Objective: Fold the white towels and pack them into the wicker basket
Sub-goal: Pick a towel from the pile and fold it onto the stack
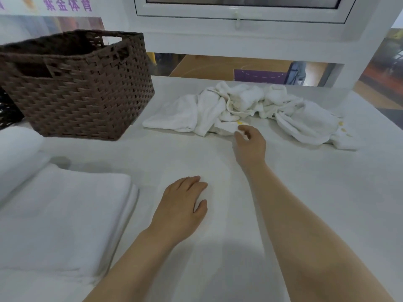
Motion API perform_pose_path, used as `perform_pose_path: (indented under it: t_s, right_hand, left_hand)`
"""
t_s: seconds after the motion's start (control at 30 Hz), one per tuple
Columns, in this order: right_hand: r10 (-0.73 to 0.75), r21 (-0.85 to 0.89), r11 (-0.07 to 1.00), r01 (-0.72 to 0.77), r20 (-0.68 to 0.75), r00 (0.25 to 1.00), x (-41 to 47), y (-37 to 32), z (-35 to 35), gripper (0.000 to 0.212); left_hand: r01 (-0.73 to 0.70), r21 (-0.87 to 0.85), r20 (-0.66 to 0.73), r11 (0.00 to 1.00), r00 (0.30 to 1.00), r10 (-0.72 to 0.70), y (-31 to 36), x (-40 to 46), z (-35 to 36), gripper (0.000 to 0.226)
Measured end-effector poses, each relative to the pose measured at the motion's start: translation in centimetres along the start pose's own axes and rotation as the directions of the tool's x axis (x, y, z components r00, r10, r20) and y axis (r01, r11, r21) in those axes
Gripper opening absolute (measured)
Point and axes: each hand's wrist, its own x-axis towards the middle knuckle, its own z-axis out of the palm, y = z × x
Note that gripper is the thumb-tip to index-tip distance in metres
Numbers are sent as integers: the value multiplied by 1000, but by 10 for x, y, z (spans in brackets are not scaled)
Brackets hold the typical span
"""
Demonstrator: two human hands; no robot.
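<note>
A heap of crumpled white towels (250, 107) lies at the far middle of the white table (305, 192). My right hand (250, 144) reaches to the heap's near edge, and its thumb and fingertips pinch a bit of white cloth there. My left hand (183, 203) rests palm down on the table in the near middle, fingers relaxed, holding nothing. The brown wicker basket (82, 88) stands at the far left; its inside is dark and I cannot see what it holds. A stack of folded white towels (65, 219) lies at the near left.
Another rolled or folded white cloth (17, 149) lies at the left edge, in front of the basket. A dark object (8, 112) shows behind the basket at the far left. A white window frame (239, 29) rises behind the table.
</note>
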Motion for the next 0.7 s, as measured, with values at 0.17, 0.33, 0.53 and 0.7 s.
perform_pose_path:
  t_s: [0.17, 0.33, 0.53, 0.7]
  right_hand:
    - [-130, -79, 988, 129, -9, 991, -27, -8, -7, 16]
    - [-9, 33, 999, 5, 120, 993, -92, -21, -30, 18]
    - [115, 117, 981, -156, 300, 947, -154, -36, -62, 20]
    - [91, 278, 924, -262, 505, 858, -183, -43, -72, 23]
  left_hand:
    - [-7, -15, 9, 1000, 1000, 7, -2, 0, 0, 45]
    - [1, -69, -14, 998, 1000, -2, 1, 0, -4, 54]
    - [-19, -239, -43, 971, 999, 9, 8, -9, -9, 74]
    - [-162, -164, -74, 973, 986, 152, 11, -11, -6, 61]
